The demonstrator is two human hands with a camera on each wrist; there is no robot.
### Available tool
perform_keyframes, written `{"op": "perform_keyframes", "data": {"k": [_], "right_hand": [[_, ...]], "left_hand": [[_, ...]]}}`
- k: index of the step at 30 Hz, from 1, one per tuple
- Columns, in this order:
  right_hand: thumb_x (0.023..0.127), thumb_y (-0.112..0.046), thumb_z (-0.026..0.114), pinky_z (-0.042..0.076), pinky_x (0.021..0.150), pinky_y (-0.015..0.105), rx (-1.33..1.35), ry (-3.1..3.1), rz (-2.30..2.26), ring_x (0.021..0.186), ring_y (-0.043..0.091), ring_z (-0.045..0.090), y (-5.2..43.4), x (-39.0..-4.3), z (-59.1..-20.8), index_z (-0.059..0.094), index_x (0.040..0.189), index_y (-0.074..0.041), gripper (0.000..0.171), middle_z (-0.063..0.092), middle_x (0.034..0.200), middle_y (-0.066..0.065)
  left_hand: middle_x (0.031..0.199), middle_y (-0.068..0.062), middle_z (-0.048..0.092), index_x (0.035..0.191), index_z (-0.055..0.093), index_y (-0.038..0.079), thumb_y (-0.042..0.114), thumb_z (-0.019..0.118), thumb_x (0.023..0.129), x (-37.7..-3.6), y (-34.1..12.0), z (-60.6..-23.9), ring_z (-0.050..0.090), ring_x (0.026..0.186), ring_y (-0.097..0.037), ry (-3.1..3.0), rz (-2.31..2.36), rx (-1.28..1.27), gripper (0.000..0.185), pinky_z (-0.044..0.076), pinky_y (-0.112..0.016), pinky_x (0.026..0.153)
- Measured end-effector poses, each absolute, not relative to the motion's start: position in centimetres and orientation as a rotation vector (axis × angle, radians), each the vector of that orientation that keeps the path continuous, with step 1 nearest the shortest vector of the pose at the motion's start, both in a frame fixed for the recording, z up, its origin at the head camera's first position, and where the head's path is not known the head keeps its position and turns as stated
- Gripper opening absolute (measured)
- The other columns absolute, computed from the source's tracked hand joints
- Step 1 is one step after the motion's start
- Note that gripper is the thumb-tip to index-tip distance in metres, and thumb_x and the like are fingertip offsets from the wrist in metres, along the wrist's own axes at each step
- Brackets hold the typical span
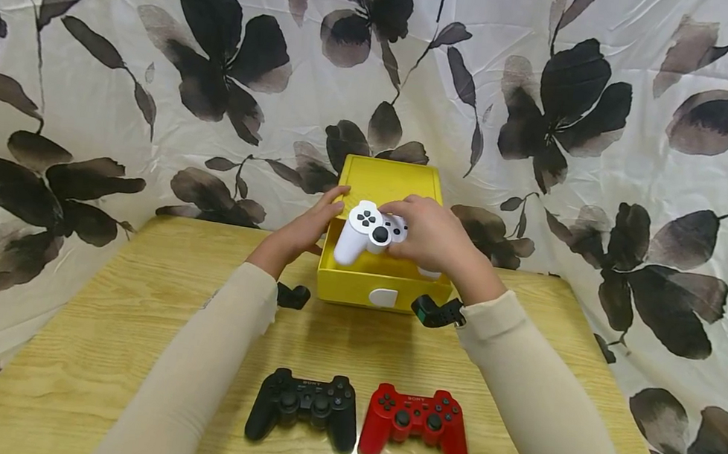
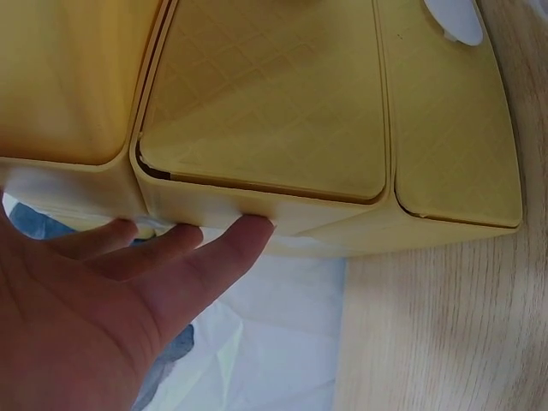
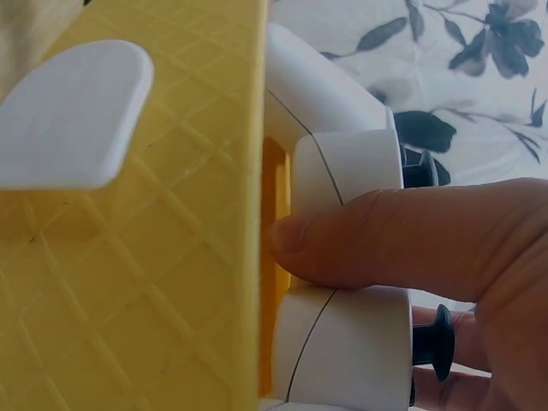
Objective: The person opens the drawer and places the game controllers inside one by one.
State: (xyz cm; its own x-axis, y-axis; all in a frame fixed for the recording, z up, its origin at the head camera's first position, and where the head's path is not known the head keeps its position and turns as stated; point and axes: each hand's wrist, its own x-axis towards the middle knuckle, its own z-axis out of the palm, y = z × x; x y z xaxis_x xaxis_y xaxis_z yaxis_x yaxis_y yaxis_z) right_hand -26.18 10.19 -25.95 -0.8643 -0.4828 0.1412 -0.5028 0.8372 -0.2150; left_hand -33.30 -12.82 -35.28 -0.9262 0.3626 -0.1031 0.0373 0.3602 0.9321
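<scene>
Yellow plastic box (image 1: 376, 288) sits at the middle of the head view, at the far edge of the wooden surface (image 1: 124, 319), with its lid (image 1: 388, 181) raised upright behind it. A white oval latch (image 1: 383, 297) shows on the front wall.

Right hand (image 1: 433, 239): holds a white game controller (image 1: 366, 231) over the open box, just above the rim, tilted with one grip pointing down toward the lower left. Fingers curl around the controller's right half. Right wrist view confirms it: a finger (image 3: 385, 235) lies across the white body (image 3: 342, 171) between its two grips, right beside the yellow wall (image 3: 128, 282).

Left hand (image 1: 303, 231): rests at the left side of the box, near the hinge corner. Left wrist view shows straight, relaxed fingers (image 2: 214, 253) with tips touching the yellow outer wall (image 2: 257, 128); nothing is gripped.

Lower centre of the head view: a black controller (image 1: 305, 405) and a red controller (image 1: 414, 422) lie side by side on the surface, just apart, both face up, well apart from the box.

Both forearms wear cream sleeves (image 1: 199, 373). White cloth with dark flower print (image 1: 222, 53) fills the upper frame behind the surface.
</scene>
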Motion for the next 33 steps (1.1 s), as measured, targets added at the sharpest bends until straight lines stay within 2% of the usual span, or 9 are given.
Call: {"op": "perform_keyframes", "data": {"k": [13,21,33], "right_hand": [[0.075,-0.028,0.081,0.046,0.073,0.035,0.812,-2.938,0.329,0.096,0.021,0.057,9.9,-25.6,-26.2,0.063,0.128,-0.02,0.056,0.066,0.119,0.003],[0.076,-0.031,0.081,0.047,0.078,0.036,0.802,-2.983,0.352,0.098,0.021,0.058,9.7,-25.3,-26.6,0.063,0.127,-0.02,0.055,0.066,0.12,0.001],[0.077,-0.032,0.08,0.046,0.082,0.037,0.799,-3.017,0.318,0.098,0.02,0.06,9.5,-25.6,-27.2,0.065,0.127,-0.022,0.053,0.068,0.121,-0.001]], "left_hand": [[0.164,-0.005,0.004,0.149,0.009,0.047,0.056,0.024,0.102,-33.2,-12.8,-35.1,0.022,0.146,-0.041,2.328,1.596,0.36,0.05,0.037,-0.071,0.099],[0.163,-0.004,0.009,0.148,0.009,0.05,0.057,0.024,0.101,-33.1,-12.7,-35.0,0.025,0.145,-0.04,2.336,1.584,0.34,0.05,0.039,-0.07,0.098],[0.164,-0.003,0.006,0.148,0.01,0.05,0.057,0.025,0.102,-33.1,-12.7,-35.0,0.023,0.146,-0.04,2.321,1.599,0.343,0.049,0.038,-0.07,0.098]]}}
